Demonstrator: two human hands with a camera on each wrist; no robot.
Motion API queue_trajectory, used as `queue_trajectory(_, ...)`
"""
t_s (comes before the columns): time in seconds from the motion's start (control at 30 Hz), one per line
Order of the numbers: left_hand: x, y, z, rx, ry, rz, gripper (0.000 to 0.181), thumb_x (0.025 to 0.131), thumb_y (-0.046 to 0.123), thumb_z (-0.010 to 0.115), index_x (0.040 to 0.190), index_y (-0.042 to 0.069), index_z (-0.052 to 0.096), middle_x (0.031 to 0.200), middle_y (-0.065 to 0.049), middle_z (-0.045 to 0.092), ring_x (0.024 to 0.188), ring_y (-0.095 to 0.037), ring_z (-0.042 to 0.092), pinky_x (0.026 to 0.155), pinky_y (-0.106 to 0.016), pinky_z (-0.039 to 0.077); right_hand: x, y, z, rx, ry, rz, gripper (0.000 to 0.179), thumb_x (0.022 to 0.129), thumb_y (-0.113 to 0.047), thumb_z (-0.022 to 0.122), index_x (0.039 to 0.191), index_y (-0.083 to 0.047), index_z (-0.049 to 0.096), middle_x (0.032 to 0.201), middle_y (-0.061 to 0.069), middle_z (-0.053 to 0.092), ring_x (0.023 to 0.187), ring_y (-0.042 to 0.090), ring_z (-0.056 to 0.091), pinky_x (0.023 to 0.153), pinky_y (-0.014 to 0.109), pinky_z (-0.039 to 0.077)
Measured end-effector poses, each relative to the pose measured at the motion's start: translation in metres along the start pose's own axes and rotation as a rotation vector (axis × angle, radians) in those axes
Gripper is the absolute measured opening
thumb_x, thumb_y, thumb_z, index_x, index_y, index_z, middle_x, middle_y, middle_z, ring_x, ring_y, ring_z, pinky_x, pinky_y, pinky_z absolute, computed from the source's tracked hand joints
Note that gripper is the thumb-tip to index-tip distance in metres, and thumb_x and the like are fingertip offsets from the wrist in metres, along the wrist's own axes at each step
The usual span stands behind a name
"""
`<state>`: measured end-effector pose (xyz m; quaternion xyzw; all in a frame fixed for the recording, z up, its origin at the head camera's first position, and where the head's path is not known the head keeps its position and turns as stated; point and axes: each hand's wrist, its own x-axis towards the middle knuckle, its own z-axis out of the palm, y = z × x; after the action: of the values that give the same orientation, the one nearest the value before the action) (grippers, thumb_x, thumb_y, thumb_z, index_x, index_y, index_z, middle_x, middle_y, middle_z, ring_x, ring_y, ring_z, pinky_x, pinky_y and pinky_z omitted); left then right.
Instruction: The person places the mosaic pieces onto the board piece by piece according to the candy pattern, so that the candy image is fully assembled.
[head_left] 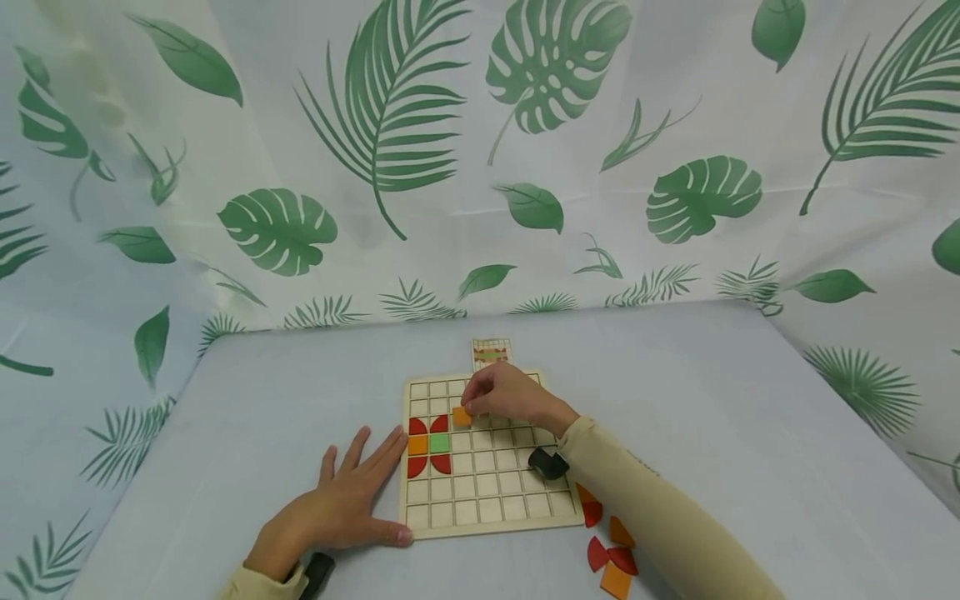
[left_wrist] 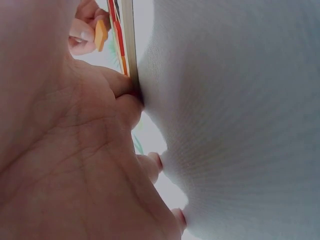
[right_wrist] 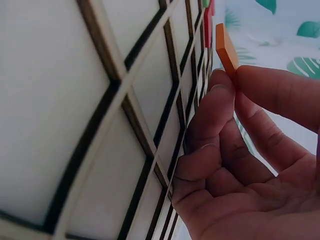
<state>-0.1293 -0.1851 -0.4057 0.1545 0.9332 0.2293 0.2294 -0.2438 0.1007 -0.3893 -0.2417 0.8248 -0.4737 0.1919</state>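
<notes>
- Orange tile [head_left: 461,417]: flat square, plain orange, straight edges, visible thickness from the right wrist.
- Position: raised just off the board [head_left: 487,486], tilted, near the upper right red wedge [head_left: 439,424] in the head view.
- Right hand [head_left: 510,396]: pinching the orange tile near its edge.
- Left hand [head_left: 341,504]: fingers extended, touching the board's left edge; gripping nothing.
- Board: pale, wood-coloured, grooved square grid; four red wedges flank an orange square [head_left: 417,445] and green square [head_left: 438,442].
</notes>
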Motion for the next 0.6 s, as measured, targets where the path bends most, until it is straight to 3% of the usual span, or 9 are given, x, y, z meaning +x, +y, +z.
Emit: queue_trajectory(0.6, -0.0014, 0.0010, -0.0006, -0.004, 0.003, 0.003, 0.129, 0.076, 0.065, 0.089, 0.173, 0.017, 0.020, 0.179, -0.002, 0.015, 0.162, -0.044, -0.008, 0.118, -0.076, -0.011, 0.0026, 0.0009, 0.0104, -0.173, 0.018, -0.050, 0.007, 0.098, -0.005, 0.073, 0.093, -0.007, 0.078, 0.083, -0.004, 0.072, 0.077, 0.012, 0.062, 0.075, 0.032, 0.054)
